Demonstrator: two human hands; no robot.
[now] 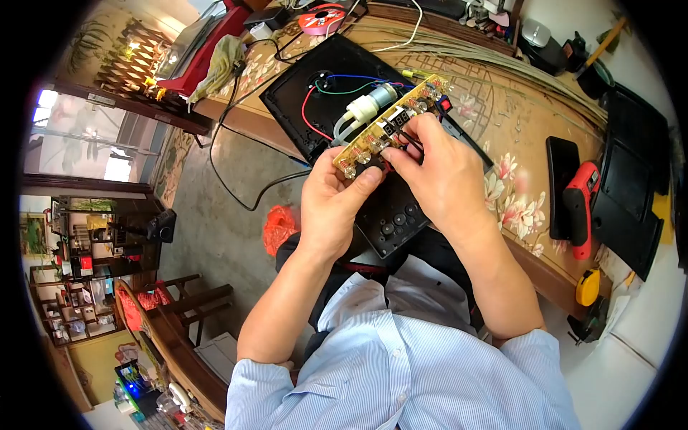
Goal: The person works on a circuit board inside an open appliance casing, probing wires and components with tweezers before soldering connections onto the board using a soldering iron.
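Your left hand [333,197] grips the circuit board [395,120], long axis slanting up-right; your right hand [446,168] pinches dark leads [411,142]; leftward, open floor [247,154].

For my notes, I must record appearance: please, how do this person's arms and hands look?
The left hand and right hand are bare: no gloves, and no watch or bracelet shows. The left sleeve and right sleeve are short, light blue, with fine stripes.

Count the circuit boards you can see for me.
1: the yellow circuit board, its near left end gripped by the left hand, with the right hand close against its middle. Others could be hidden inside the black casings.
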